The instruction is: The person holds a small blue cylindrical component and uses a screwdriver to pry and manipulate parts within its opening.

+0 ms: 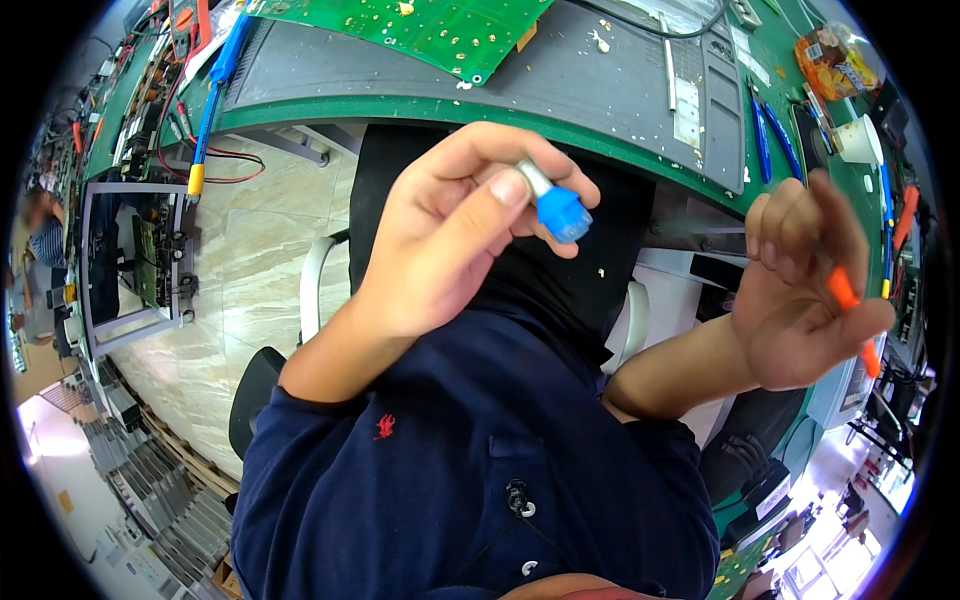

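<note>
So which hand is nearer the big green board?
Left. The left hand is just below the green board in the picture; the right hand is farther off, down to its right.

Left hand [440,235]: pinches small blue-headed piece [565,215] with silvery stem
Right hand [800,290]: holds slim, blurred orange stick [842,288]
Flat grey mat [600,110]: lies partly beneath green circuit board [420,30]

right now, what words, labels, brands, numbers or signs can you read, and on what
No text reads clearly.
Orange bag: print too small to read.
Green circuit board: no readable markings.
Blue-tipped piece in the left hand: no readable lettering.
Orange tool in the right hand: too blurred to read.
Navy shirt: red emblem, no readable words.
</note>
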Demonstrator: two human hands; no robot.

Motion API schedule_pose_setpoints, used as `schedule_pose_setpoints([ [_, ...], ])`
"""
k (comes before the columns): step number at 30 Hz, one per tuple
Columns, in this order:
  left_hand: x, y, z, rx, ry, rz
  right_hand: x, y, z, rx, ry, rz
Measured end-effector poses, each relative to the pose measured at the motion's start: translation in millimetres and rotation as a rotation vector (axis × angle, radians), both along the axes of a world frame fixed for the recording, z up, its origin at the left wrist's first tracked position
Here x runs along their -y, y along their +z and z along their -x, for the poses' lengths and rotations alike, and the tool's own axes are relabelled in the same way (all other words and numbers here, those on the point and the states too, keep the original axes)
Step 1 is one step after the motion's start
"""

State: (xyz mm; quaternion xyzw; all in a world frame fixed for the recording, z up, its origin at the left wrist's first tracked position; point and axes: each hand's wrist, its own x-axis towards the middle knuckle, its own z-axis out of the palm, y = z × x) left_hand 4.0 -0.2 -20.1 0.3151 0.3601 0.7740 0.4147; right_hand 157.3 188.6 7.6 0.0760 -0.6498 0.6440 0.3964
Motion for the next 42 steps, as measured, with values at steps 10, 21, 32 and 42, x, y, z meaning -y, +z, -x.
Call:
schedule_pose_setpoints([
  [10,-3,-2,-5,0.521,-0.22,-0.025,35,5,20,0.049,-0.152,-0.255],
  [21,-2,-6,-1,0.5,-0.215,-0.066,25,2,16,-0.003,-0.151,-0.433],
  [32,-1,-9,0,0.322,-0.116,-0.003,15,2,7,0.057,-0.113,-0.366],
  [42,0,-9,-1,-0.012,0.139,0.072,25,0,19,-0.02,-0.18,-0.419],
])
